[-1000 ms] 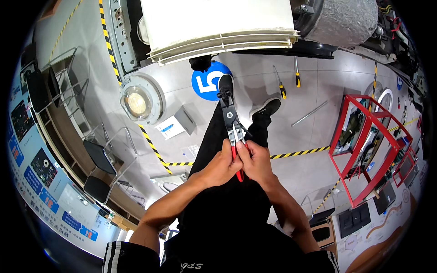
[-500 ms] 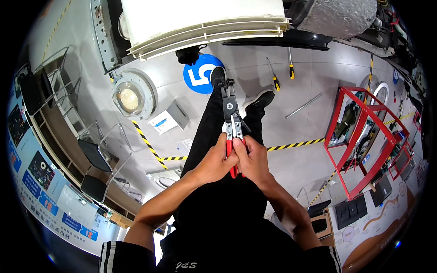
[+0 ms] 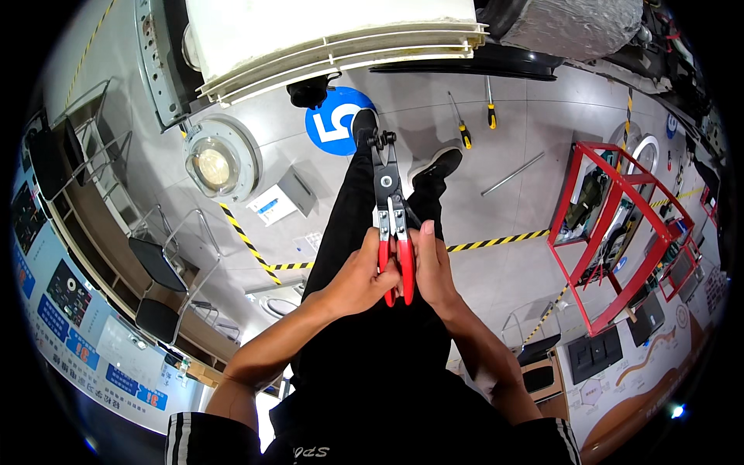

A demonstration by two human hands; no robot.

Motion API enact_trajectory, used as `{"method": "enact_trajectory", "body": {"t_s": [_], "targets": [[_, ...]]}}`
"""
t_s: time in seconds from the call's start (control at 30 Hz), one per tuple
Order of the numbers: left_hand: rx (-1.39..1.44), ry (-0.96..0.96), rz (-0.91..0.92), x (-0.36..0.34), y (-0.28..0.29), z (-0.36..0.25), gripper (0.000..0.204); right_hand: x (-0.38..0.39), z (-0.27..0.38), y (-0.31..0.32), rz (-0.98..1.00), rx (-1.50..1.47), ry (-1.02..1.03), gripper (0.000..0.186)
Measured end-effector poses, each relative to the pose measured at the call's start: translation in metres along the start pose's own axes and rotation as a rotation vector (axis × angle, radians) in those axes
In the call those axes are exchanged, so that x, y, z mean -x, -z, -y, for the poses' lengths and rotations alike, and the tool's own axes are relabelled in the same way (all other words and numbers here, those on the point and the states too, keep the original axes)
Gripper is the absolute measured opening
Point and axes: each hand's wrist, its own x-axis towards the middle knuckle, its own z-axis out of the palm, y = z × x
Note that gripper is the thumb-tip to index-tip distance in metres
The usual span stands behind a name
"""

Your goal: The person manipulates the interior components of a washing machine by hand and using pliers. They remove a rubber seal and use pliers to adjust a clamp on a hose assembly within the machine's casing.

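Note:
I hold a pair of pliers (image 3: 387,183) with a black head and red handles out in front of me, over my black-clad legs. My left hand (image 3: 370,273) is closed round the left handle, some fingers curling between the handles. My right hand (image 3: 432,269) grips the right handle, its thumb raised along the outer side. The tool points away from me, toward a black shoe (image 3: 364,122). Small black fittings show at its tip; their exact shape is hard to make out.
A white appliance (image 3: 329,23) spans the top. On the floor lie two screwdrivers (image 3: 465,136), a metal rod (image 3: 511,172), a round washer door (image 3: 218,163) and a white box (image 3: 291,201). A red metal frame (image 3: 573,209) stands right, chairs (image 3: 159,267) left, beside yellow-black tape (image 3: 496,240).
The red handles show more fully and a little farther apart. My right thumb has moved from on top of the handle to its right side. The view has shifted slightly.

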Motion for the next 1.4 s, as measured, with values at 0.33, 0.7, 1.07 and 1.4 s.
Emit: {"method": "enact_trajectory", "body": {"t_s": [0.33,0.7,1.07,1.4], "targets": [[-0.101,-0.099,-0.023,-0.002,-0.002,-0.002,0.028,-0.007,-0.005,0.013,0.158,-0.267,-0.165,0.054],[-0.227,-0.081,0.055,-0.001,0.003,-0.017,0.029,-0.005,0.019,0.029,0.414,-0.512,-0.258,0.057],[-0.348,-0.118,-0.032,0.002,0.016,-0.01,0.026,-0.002,0.028,0.041,0.263,-0.459,-0.258,0.049],[-0.366,-0.022,0.015,0.003,0.037,-0.004,0.024,-0.001,0.022,0.052,0.326,-0.422,-0.281,0.059]]}}
